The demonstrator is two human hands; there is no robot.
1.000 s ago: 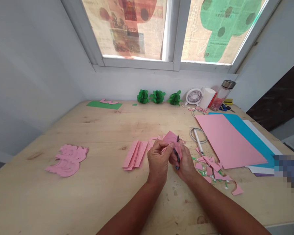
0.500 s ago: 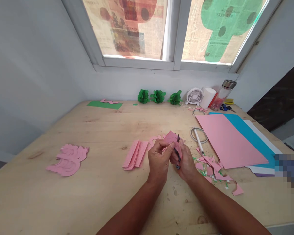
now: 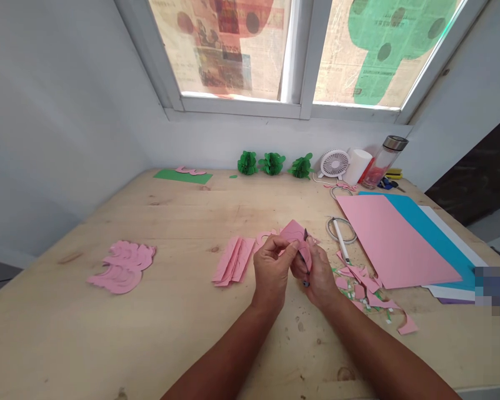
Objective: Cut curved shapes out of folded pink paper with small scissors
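My left hand (image 3: 273, 266) is closed, its thumb and fingers pinching a piece of pink paper (image 3: 292, 229) that has curved lines marked on it. Dark scissors (image 3: 305, 236) are gripped in my right hand (image 3: 320, 278), their tip pointing away from me beside the paper. Part of the scissors is hidden behind the paper and fingers. Folded pink paper strips (image 3: 233, 261) lie just left of my left hand. Pink cut-outs (image 3: 263, 238) sit on the table behind my hands, partly covered by them.
A stack of scalloped pink shapes (image 3: 125, 265) lies on the left. Pink scraps (image 3: 370, 291), a white pen (image 3: 340, 240) and coloured sheets (image 3: 400, 239) lie to the right. Green paper ornaments (image 3: 271, 164), a small fan (image 3: 335, 164) and a glass bottle (image 3: 384, 164) stand along the wall.
The whole view has shifted slightly, moving the scene a little to the right. Both hands keep their hold, with the paper's near part turned slightly against the scissors.
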